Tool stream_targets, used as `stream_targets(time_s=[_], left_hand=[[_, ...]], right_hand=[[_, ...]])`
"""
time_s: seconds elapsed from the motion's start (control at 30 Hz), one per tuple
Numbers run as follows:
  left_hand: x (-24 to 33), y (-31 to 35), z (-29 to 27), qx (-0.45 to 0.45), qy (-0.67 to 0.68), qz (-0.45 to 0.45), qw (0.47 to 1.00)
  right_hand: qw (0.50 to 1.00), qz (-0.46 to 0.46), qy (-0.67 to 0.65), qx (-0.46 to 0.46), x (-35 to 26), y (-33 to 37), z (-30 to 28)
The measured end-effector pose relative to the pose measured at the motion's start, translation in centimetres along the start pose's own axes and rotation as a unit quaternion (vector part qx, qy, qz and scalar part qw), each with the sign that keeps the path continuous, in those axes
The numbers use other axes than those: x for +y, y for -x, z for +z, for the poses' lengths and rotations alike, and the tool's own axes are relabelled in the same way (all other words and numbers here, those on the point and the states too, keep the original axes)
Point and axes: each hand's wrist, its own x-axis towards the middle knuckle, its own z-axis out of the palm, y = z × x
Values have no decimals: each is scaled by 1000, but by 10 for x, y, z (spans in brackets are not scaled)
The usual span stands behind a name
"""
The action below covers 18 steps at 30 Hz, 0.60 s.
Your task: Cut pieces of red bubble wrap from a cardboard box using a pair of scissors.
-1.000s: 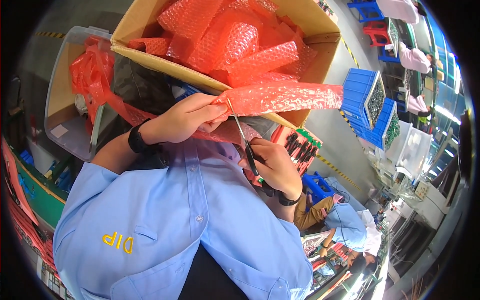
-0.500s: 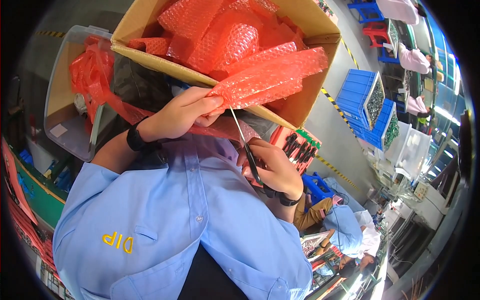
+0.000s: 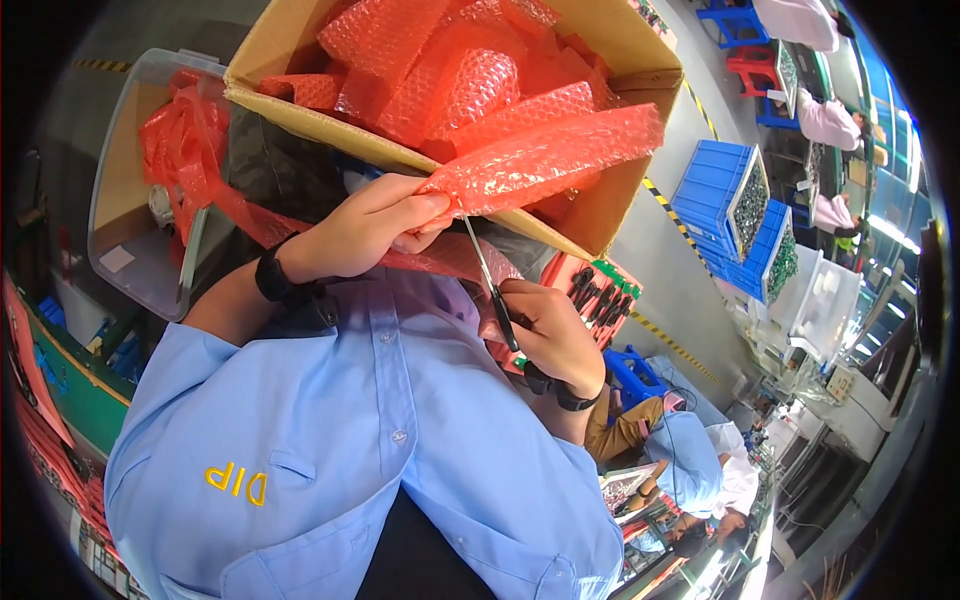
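Bubble wrap [image 3: 550, 155] over carton [image 3: 275, 45]; grey floor [image 3: 650, 265], blue crates [image 3: 708, 185].

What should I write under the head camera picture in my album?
Left hand grips a red bubble-wrap strip while the right hand holds black-handled scissors to it, by an open cardboard box.

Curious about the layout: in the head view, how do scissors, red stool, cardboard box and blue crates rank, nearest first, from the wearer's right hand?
1. Scissors, in the right hand.
2. Cardboard box, ahead.
3. Blue crates, farther right.
4. Red stool, beyond the crates.
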Motion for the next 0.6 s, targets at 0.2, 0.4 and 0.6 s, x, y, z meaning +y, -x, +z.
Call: stream_targets(time_s=[0.2, 0.4, 0.6], left_hand=[[3, 2, -5, -8, 20, -4, 1000], [2, 1, -1, -46, 11, -12, 999], [-4, 0, -2, -60, 7, -14, 998]], right_hand=[[1000, -15, -13, -2, -10, 1, -1], [997, -50, -53, -13, -11, -4, 1], [998, -28, -51, -31, -6, -5, 0]])
